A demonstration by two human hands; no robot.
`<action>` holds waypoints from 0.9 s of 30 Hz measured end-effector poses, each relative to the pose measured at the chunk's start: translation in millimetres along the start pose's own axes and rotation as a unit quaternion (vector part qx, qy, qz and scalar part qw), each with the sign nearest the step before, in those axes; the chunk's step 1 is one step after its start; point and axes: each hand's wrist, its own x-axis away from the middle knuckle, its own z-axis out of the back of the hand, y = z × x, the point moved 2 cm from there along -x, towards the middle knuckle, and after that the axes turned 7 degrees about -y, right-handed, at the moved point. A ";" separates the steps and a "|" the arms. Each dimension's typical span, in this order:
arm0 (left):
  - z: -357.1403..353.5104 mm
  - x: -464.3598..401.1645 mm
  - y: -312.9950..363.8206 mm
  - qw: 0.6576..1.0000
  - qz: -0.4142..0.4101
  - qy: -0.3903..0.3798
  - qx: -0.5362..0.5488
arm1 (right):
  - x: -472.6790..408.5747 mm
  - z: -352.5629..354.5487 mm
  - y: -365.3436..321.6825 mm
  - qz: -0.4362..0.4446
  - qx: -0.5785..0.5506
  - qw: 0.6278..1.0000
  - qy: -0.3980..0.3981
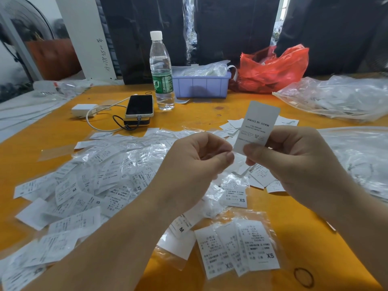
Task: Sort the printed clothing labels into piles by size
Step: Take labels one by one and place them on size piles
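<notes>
My right hand [294, 158] pinches the lower end of a white label [259, 122] printed MADE IN CHINA and holds it upright above the orange table [210, 110]. My left hand [199, 158] hovers just left of it, fingers curled with thumb against fingertips at the label's lower corner; whether it touches the label is unclear. A big loose heap of bagged white labels [94, 175] marked XS, S and M covers the table's left half. A small pile of XS labels [239, 250] lies near the front edge. More labels [235, 127] lie behind my hands.
A water bottle [161, 72], a phone [139, 106] on a power bank with cables and a white charger [84, 110] stand at the back. A purple bin [201, 85], a red plastic bag [273, 70] and clear bags [336, 97] lie at back right. A rubber band [303, 277] lies near the front.
</notes>
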 end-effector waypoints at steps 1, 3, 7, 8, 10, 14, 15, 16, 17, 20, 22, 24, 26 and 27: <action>-0.1 0.1 -0.2 1.000 0.001 -0.001 0.001 | 0.6 -0.9 -0.3 0.001 0.006 1.000 -0.004; -0.6 0.0 -0.3 1.000 0.003 -0.005 0.004 | 0.9 -2.0 0.1 0.000 0.015 1.000 -0.016; -0.8 -0.4 -0.2 1.000 0.006 -0.009 -0.002 | 0.0 -1.4 2.4 -0.010 0.015 0.999 -0.034; -0.6 -0.5 -0.3 1.000 0.007 -0.009 -0.006 | -0.3 -1.5 2.4 -0.011 0.007 0.999 -0.039; -0.4 -0.5 -0.3 1.000 0.011 -0.008 -0.010 | -1.0 -1.4 2.6 -0.011 -0.010 0.999 -0.043; 0.1 -0.1 0.0 1.000 0.016 -0.003 -0.003 | -2.3 0.5 4.0 -0.009 -0.041 0.998 -0.040; 0.1 0.2 0.2 1.000 0.017 -0.003 -0.001 | -2.0 0.3 4.1 -0.008 -0.041 0.998 -0.045; -0.1 0.1 0.4 1.000 0.017 -0.004 0.001 | -1.7 -0.3 4.0 -0.007 -0.039 0.998 -0.051; -0.3 0.0 0.8 1.000 0.017 -0.005 0.001 | -1.2 -0.8 3.9 -0.004 -0.033 0.998 -0.055; -1.3 -0.2 2.1 1.000 0.015 -0.006 0.010 | -1.3 -1.4 5.2 0.002 -0.006 0.999 -0.049; -1.5 0.2 2.7 1.000 0.013 -0.008 0.017 | -1.1 -1.6 5.6 0.001 0.015 0.999 -0.041; -1.7 0.8 3.5 1.000 0.009 -0.013 0.023 | -0.4 -1.9 5.3 0.001 0.030 0.999 -0.029; -1.8 1.2 4.3 0.999 0.008 -0.019 0.035 | 0.3 -1.7 4.7 0.005 0.036 0.999 -0.012; -1.7 1.5 4.6 0.999 0.008 -0.021 0.039 | 0.2 -1.1 4.4 0.006 0.037 0.999 -0.003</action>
